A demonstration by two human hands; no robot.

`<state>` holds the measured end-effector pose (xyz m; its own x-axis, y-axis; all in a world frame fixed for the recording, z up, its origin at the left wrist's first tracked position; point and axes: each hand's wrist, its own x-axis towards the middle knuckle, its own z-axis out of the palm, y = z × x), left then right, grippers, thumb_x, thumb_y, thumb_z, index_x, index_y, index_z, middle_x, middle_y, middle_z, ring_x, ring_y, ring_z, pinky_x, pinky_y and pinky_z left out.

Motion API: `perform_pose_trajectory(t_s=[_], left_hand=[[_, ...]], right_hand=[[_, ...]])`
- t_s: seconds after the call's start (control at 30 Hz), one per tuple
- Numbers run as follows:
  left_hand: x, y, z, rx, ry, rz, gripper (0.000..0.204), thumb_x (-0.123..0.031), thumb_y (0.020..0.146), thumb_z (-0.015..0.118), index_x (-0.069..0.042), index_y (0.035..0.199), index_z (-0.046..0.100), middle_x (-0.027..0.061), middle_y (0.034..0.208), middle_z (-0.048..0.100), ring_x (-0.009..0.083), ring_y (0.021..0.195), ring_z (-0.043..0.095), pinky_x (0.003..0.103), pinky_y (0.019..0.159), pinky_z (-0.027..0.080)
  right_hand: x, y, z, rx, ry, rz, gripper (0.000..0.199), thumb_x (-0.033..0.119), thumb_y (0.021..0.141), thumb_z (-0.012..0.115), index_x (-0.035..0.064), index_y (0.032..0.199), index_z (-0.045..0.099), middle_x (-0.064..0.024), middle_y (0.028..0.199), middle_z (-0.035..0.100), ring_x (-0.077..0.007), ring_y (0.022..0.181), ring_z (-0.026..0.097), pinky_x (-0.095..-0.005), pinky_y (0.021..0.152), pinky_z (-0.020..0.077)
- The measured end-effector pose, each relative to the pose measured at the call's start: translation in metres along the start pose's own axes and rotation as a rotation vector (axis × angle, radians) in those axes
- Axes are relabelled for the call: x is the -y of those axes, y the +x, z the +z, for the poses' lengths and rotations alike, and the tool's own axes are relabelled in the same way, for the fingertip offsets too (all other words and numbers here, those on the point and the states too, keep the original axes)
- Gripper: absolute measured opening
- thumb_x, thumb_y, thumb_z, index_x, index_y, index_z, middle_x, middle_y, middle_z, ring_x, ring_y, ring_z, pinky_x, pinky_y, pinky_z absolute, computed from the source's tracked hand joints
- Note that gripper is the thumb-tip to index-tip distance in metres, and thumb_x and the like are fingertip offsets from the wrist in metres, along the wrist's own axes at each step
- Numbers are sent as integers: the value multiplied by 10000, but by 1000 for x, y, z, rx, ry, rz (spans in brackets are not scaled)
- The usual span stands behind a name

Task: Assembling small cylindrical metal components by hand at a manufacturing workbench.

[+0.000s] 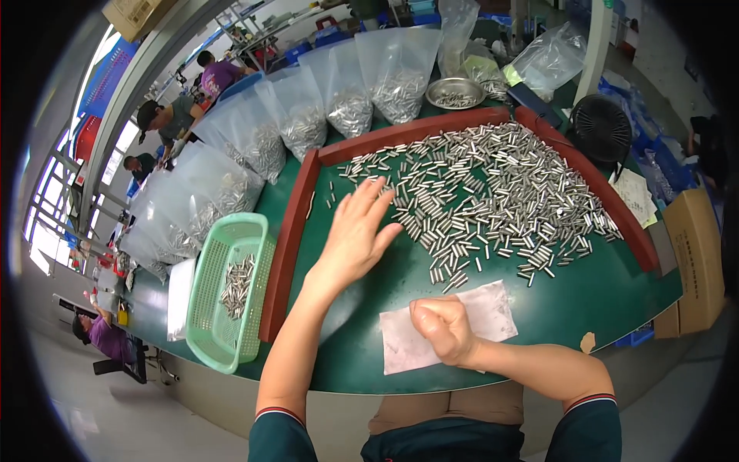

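Observation:
My left hand (357,231) is open, palm down, with its fingers stretched toward the left edge of a wide spread of small metal pins (493,181). Whether the fingertips touch any pins, I cannot tell. My right hand (446,329) is closed in a fist over a pale, stained cloth (400,346) near the table's front edge. Anything inside that fist is hidden by the fingers. The pins lie thickest at the back right, within a dark red wooden border (296,223) on the green tabletop (346,339).
Left of the border stands a green plastic basket (202,308) with some pins in it. Clear bags (400,69) of metal parts line the back and left. A metal bowl (454,82), a black fan (600,131) and a cardboard box (693,254) stand around. Other people work at far left.

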<state>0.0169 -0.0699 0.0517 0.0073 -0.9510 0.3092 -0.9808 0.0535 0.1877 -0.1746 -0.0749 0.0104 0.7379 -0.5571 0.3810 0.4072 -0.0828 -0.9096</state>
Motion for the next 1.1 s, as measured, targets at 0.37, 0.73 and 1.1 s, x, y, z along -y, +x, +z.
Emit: perform_pose_trajectory(t_s=[0.37,0.73,1.1], left_hand=[[9,83,84,239,36,147,632,-505,857,328,-126,1355,235,105,1428,138,263,1319,124,472,1052,70],[2,3,37,-165,-95,94,310,98,628,455,-38,872,588,86,751,480,261,731,451,352,645,346],[-7,-33,44,-2,-34,137,449,86,632,464,-53,1040,591,75,797,474,225,759,438,323,701,338]], right_hand=[[2,0,4,-1,40,-29,302,123,824,443,2,564,348,-67,473,306,-154,420,291,-306,415,268],[4,-3,4,54,-111,-161,249,56,765,456,-8,538,378,-104,477,364,-234,389,337,-330,388,286],[7,-3,9,68,-120,-190,249,40,737,482,2,516,374,-112,468,377,-251,380,369,-336,380,302]])
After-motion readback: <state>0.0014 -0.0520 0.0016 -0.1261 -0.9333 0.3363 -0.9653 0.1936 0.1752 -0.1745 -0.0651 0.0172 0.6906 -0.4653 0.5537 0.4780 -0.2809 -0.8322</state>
